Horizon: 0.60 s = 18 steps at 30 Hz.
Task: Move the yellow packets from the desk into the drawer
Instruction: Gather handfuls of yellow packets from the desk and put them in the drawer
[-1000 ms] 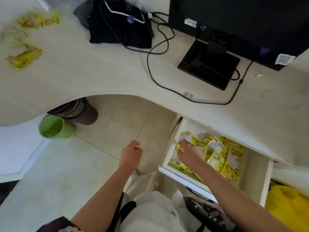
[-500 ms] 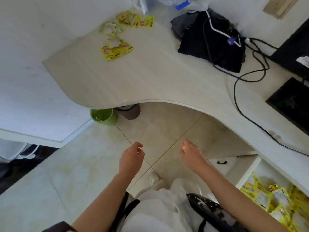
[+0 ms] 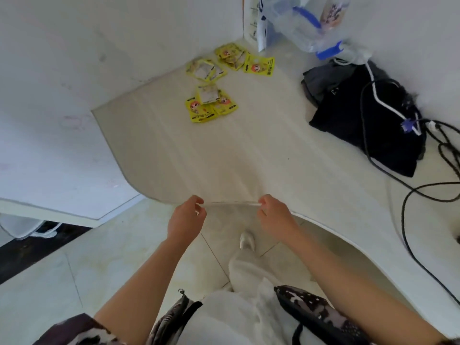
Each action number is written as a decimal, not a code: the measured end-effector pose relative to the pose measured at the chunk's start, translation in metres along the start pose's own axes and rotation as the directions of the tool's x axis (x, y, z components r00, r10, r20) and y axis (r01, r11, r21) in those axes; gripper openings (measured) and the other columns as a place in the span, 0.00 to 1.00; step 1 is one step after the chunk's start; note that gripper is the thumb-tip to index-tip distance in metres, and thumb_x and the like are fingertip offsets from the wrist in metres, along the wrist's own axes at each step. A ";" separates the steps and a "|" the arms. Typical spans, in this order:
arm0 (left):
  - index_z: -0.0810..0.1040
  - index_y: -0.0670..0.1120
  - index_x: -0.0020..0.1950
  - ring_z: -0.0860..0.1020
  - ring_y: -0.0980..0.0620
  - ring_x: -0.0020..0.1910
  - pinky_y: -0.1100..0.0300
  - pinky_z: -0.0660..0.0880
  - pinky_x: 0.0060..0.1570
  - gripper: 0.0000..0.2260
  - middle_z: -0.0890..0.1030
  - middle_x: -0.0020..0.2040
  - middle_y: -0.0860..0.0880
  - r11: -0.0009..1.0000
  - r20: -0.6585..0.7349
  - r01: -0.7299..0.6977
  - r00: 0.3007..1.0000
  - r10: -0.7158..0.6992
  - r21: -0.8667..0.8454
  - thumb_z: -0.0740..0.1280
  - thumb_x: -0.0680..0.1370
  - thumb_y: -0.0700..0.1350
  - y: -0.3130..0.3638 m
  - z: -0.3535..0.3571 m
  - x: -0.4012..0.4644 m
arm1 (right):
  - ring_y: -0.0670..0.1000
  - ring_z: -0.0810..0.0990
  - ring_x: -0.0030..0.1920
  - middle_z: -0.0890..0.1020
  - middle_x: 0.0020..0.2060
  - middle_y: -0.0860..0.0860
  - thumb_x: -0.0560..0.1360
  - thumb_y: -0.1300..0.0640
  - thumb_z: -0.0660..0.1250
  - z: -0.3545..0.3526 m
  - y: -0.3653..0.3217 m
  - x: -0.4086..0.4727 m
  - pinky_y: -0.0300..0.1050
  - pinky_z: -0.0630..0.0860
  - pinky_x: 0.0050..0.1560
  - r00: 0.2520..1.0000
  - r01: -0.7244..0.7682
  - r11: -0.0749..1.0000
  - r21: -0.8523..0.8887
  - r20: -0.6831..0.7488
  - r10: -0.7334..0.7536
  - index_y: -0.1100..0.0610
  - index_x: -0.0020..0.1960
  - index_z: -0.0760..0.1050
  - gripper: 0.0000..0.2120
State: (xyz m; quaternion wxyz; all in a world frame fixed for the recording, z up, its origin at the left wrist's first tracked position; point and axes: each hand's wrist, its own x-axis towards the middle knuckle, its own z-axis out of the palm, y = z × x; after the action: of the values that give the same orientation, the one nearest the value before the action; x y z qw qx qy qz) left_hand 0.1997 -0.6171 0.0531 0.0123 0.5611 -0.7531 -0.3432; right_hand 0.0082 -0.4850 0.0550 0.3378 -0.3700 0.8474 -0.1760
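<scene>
Several yellow packets lie on the far part of the pale desk [image 3: 224, 158]: a small pile [image 3: 210, 104] nearest me, another packet pile [image 3: 206, 70] behind it, and more packets [image 3: 245, 58] near the wall corner. My left hand [image 3: 185, 217] and my right hand [image 3: 273, 214] hover at the desk's near curved edge, both empty with fingers loosely curled. Neither hand touches a packet. The drawer is out of view.
A black bag [image 3: 368, 120] with a white cable and black cords [image 3: 423, 185] lies on the desk's right side. A clear plastic bag [image 3: 311, 23] stands in the corner. White walls enclose the desk on the left. Tiled floor [image 3: 74, 270] lies below.
My right hand has left the drawer with its packets. The view has swung left from the drawer to the desk corner, and both hands have risen to the desk edge.
</scene>
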 end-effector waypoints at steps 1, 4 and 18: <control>0.76 0.52 0.56 0.79 0.52 0.45 0.52 0.79 0.46 0.09 0.80 0.46 0.54 1.000 -0.003 0.005 1.000 -0.005 -0.001 0.63 0.77 0.46 0.004 -0.004 0.015 | 0.56 0.77 0.59 0.78 0.58 0.55 0.78 0.56 0.58 -0.006 -0.005 0.013 0.48 0.74 0.57 1.000 0.005 1.000 -0.010 0.015 -0.005 0.59 0.64 0.70 0.15; 0.77 0.51 0.55 0.79 0.51 0.46 0.52 0.79 0.46 0.08 0.80 0.45 0.54 0.999 -0.012 0.039 0.999 -0.039 -0.009 0.64 0.77 0.46 0.017 -0.015 0.058 | 0.54 0.76 0.59 0.77 0.61 0.53 0.79 0.54 0.57 -0.027 -0.019 0.054 0.50 0.74 0.59 0.999 0.016 0.999 -0.033 0.049 -0.015 0.57 0.66 0.69 0.17; 0.79 0.46 0.56 0.76 0.49 0.48 0.57 0.72 0.47 0.10 0.80 0.50 0.49 0.984 0.031 0.163 0.986 -0.161 -0.071 0.65 0.76 0.44 0.046 -0.077 0.239 | 0.55 0.76 0.59 0.78 0.59 0.55 0.79 0.55 0.58 -0.080 -0.108 0.232 0.48 0.74 0.58 0.997 0.018 1.000 -0.024 0.080 -0.016 0.58 0.65 0.70 0.16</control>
State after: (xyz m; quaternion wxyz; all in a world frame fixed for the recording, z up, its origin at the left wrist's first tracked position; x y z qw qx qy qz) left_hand 0.1036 -0.8537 0.0490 -0.0045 0.6153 -0.6921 -0.3775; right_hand -0.1082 -0.7262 0.0682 0.3651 -0.3882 0.8321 -0.1534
